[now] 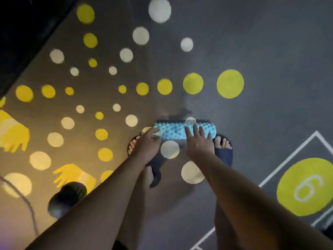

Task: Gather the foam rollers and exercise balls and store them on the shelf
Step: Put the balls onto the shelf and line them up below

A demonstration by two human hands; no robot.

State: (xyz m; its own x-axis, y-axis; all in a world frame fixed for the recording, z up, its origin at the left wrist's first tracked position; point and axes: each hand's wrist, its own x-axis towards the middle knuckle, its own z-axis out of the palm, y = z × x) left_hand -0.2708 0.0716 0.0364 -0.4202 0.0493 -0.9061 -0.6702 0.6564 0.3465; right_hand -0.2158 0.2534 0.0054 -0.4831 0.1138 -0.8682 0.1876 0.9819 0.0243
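The left hand (pixel 148 141) reaches down to the left end of the roller (pixel 180 132), fingers spread and loose, their tips at or just touching that end; it is not closed around anything. Going back to the far left, a dark band (pixel 27 33) runs along the upper corner beside the floor (pixel 270 51), which is grey and printed with yellow and white dots. Two yellow handprints (pixel 14 134) are marked near the left edge, and a thin cord (pixel 27 201) curves across the lower left corner. Just beside the cord lies a dark rounded thing (pixel 66 199), too blurred to say what it is, partly hidden behind the left forearm.

At the centre, the roller is pale blue and knobbly, and it lies crosswise on the floor just ahead of the person's toes. A dark ridged strip shows along its far side; whether that is a second roller or shadow is not clear. Both feet wear dark open-toed slippers (pixel 223 152), one under each end of the roller.

The right hand (pixel 199 141) rests flat on the right half of the roller, fingers (pixel 195 129) apart and laid over the top, not curled under it.

Farther right, white lines frame a box on the floor, and inside it sits a large yellow circle (pixel 304 186) bearing a white numeral, a 6 or a 9.
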